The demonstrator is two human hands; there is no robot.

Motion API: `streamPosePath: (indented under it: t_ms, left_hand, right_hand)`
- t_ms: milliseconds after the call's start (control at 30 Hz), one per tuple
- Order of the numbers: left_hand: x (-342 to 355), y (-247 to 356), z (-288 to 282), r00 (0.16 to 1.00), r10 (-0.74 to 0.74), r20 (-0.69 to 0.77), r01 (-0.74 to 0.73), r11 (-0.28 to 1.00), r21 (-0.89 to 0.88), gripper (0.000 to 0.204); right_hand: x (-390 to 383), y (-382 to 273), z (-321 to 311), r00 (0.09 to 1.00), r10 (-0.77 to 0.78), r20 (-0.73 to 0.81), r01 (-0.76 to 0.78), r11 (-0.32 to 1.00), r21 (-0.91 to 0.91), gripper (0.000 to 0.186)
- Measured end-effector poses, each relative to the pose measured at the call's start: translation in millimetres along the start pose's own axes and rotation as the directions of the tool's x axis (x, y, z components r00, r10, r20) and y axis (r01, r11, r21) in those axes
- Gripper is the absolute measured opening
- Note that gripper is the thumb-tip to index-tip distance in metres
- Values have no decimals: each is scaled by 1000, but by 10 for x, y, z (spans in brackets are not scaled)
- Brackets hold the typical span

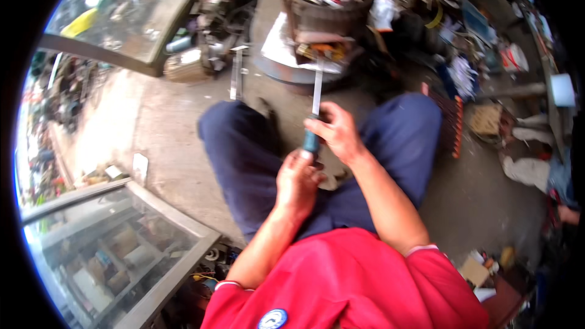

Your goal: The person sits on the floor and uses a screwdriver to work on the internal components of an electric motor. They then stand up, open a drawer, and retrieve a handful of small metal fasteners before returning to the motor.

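Note:
A screwdriver (311,139) with a blue-green handle and a long silver shaft points away from me, between my knees. The lower end of its handle is in my left hand (297,180), which is closed. My right hand (339,134) is closed around the upper handle, near where the shaft starts. The shaft's far end reaches a brown, rusty cylindrical motor housing (326,19); whether they touch, I cannot tell. Grey strands and red pieces fill the housing's open top. An opening low on its near side shows orange-yellow parts (332,50).
Under the housing is a round grey base (277,73) with a white sheet (281,49). A metal tool (237,73) lies on the floor to its left. Glass-topped cases (177,268) stand at left. Cables and scrap crowd the far side; a cardboard box (485,120) is at right.

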State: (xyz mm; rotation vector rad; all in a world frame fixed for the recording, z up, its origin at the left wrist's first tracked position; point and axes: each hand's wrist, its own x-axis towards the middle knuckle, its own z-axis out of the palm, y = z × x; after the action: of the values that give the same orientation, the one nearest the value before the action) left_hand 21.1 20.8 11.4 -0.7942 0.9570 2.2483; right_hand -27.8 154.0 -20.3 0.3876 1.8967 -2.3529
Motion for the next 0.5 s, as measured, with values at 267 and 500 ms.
streamPosePath:
  t_ms: [267, 500]
  left_hand:
    - [81, -7, -223, 991, -115, 70, 117, 993, -14, 27]
    - [-105, -75, -179, 1000, -10, -30, 12, 997, 73, 37]
  right_hand:
    - [-191, -173, 119, 991, 130, 34, -134, 927, 349, 30]
    - [-160, 128, 179, 995, -82, -63, 87, 992, 93, 18]
